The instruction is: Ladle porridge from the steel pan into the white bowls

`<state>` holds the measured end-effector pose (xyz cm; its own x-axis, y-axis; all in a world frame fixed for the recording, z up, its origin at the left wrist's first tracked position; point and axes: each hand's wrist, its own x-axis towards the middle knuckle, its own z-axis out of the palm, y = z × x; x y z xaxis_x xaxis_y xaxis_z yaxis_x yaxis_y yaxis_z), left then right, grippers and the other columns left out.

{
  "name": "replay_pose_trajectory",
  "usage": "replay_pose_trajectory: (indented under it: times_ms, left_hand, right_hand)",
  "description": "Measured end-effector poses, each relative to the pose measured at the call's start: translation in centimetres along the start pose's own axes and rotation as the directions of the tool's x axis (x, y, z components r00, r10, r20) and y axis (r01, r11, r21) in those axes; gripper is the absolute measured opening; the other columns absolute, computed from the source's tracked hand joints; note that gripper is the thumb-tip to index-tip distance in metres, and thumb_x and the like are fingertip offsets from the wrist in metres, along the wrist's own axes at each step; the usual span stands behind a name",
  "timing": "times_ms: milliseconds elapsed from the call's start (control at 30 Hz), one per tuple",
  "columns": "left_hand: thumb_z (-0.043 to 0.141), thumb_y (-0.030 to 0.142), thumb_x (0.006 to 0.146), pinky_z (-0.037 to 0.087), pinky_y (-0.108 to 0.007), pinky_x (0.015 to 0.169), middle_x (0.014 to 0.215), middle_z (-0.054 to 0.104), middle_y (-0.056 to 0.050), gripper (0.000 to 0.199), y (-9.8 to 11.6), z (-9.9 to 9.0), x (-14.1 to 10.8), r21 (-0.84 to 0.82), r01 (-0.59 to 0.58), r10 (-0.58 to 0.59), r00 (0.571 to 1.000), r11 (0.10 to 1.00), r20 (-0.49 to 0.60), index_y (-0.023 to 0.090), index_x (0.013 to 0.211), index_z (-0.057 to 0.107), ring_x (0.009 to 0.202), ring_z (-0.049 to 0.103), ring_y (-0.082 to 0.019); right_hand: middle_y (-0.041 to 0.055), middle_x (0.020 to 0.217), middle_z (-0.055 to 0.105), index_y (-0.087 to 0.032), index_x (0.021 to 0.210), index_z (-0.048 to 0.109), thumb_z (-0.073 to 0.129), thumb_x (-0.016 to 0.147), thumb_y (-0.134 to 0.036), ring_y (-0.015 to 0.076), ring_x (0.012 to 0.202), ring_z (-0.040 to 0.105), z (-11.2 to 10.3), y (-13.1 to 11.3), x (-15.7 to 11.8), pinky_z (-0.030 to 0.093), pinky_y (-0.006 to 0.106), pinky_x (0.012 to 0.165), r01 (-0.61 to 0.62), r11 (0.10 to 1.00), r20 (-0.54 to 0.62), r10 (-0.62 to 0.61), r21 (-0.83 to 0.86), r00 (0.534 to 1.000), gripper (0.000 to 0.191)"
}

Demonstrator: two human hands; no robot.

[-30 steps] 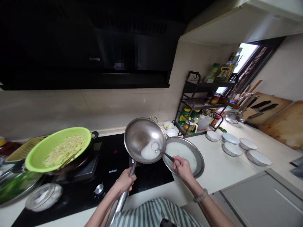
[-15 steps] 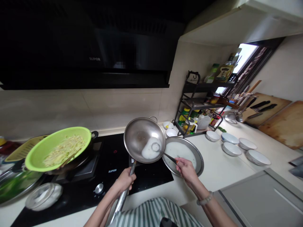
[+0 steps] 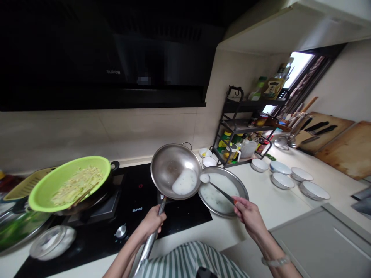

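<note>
left fingers [image 3: 162, 218]: round wok handle [image 3: 149, 243] | right fingers [image 3: 239, 208]: round ladle [image 3: 221, 190] above basin [image 3: 243, 189]

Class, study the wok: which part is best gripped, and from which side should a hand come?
Probably the long handle, coming from the person's near side. It juts from the near rim of the wok toward the body, slim enough for the left hand to wrap. A firm grip seems wise, since white liquid lies inside.

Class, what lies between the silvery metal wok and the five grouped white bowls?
Head view: a grey metal basin of white liquid, a dark-handled ladle above, then white countertop.
</note>
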<state>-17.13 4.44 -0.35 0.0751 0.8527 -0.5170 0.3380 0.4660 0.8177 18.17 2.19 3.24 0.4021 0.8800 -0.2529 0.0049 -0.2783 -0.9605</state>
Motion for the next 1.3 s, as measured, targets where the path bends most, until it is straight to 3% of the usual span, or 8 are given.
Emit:
replay_pose_trajectory:
  times_ms: [200, 400, 467, 567, 700, 800, 1133, 1300]
  left_hand:
    - [0.047, 0.006, 0.078, 0.026, -0.017, 0.034, 0.048, 0.044, 0.009, 0.020, 0.1, 0.0, -0.1, 0.008, -0.001, 0.001, 1.000, 1.000, 0.001, 0.023, 0.075, 0.037, 0.032, 0.040, -0.007]
    - [0.046, 0.005, 0.079, 0.027, -0.017, 0.033, 0.048, 0.043, 0.010, 0.020, 0.1, -0.1, -0.2, 0.022, 0.006, -0.006, 1.000, 1.000, -0.002, 0.023, 0.076, 0.036, 0.032, 0.040, -0.007]
    - [0.045, 0.005, 0.079, 0.027, -0.016, 0.032, 0.048, 0.043, 0.010, 0.019, 0.1, -0.1, -0.2, 0.023, 0.006, -0.006, 1.000, 1.000, -0.001, 0.023, 0.076, 0.037, 0.032, 0.040, -0.007]
    - [0.046, 0.005, 0.078, 0.027, -0.016, 0.032, 0.048, 0.043, 0.010, 0.020, 0.1, 0.0, -0.2, 0.023, 0.001, -0.001, 1.000, 1.000, -0.003, 0.022, 0.076, 0.036, 0.032, 0.039, -0.007]
    - [0.046, 0.004, 0.078, 0.027, -0.015, 0.032, 0.047, 0.043, 0.010, 0.021, 0.1, 0.0, -0.1, 0.017, -0.004, 0.004, 1.000, 1.000, 0.002, 0.022, 0.074, 0.036, 0.031, 0.040, -0.006]
    - [0.047, 0.004, 0.078, 0.026, -0.015, 0.032, 0.048, 0.044, 0.010, 0.021, 0.1, -0.1, -0.1, 0.020, -0.004, 0.004, 1.000, 1.000, 0.006, 0.022, 0.074, 0.036, 0.031, 0.040, -0.006]
    - [0.050, 0.007, 0.077, 0.026, -0.015, 0.033, 0.049, 0.044, 0.009, 0.020, 0.1, 0.0, -0.1, 0.025, -0.021, 0.021, 1.000, 0.999, -0.005, 0.022, 0.074, 0.037, 0.032, 0.041, -0.006]
    - [0.052, 0.009, 0.078, 0.026, -0.016, 0.035, 0.050, 0.045, 0.009, 0.020, 0.1, 0.0, -0.1, 0.014, -0.022, 0.022, 1.000, 1.000, -0.001, 0.022, 0.074, 0.036, 0.033, 0.041, -0.006]
  right_hand:
    - [0.0040, 0.055, 0.064, -0.016, 0.099, 0.070, 0.045, 0.081, -0.046, 0.0230, 0.053, 0.064, -3.0, 4.4, 1.3, 0.048, 0.033, 0.055, 0.395, 0.756, -0.011, -0.469, -0.521, 0.883, 0.044]
    - [0.0145, 0.101, 0.075, -0.015, 0.118, 0.065, 0.039, 0.094, -0.026, 0.0243, 0.083, 0.073, -4.9, 7.2, 0.9, 0.055, 0.032, 0.068, 0.598, 0.217, 0.170, -0.835, -0.771, 0.523, 0.038]
    - [0.0138, 0.102, 0.075, -0.014, 0.123, 0.063, 0.037, 0.094, -0.020, 0.0231, 0.083, 0.073, -5.4, 7.1, 0.8, 0.055, 0.031, 0.067, 0.591, 0.135, 0.215, -0.848, -0.795, 0.484, 0.039]
    - [0.0140, 0.097, 0.075, -0.013, 0.120, 0.064, 0.039, 0.094, -0.024, 0.0238, 0.077, 0.072, -5.6, 6.6, 1.0, 0.054, 0.031, 0.063, 0.555, 0.223, 0.137, -0.835, -0.802, 0.533, 0.038]
    - [0.0078, 0.066, 0.069, -0.012, 0.109, 0.067, 0.040, 0.092, -0.040, 0.0221, 0.056, 0.066, -3.6, 5.6, 0.8, 0.052, 0.031, 0.056, 0.490, 0.601, -0.042, -0.658, -0.632, 0.752, 0.043]
    - [0.0046, 0.058, 0.064, -0.009, 0.110, 0.067, 0.040, 0.089, -0.045, 0.0215, 0.054, 0.064, -0.8, 4.4, 0.2, 0.053, 0.031, 0.059, 0.473, 0.759, 0.028, -0.517, -0.447, 0.855, 0.049]
    - [0.0134, 0.082, 0.073, -0.014, 0.110, 0.071, 0.044, 0.085, -0.031, 0.0274, 0.079, 0.070, 6.8, 2.0, -0.1, 0.051, 0.035, 0.079, 0.568, 0.643, 0.338, -0.456, -0.515, 0.823, 0.040]
    - [0.0045, 0.057, 0.064, -0.013, 0.099, 0.071, 0.045, 0.082, -0.032, 0.0221, 0.059, 0.062, 7.3, 1.7, 0.6, 0.047, 0.032, 0.065, 0.406, 0.817, 0.310, -0.294, -0.409, 0.904, 0.036]
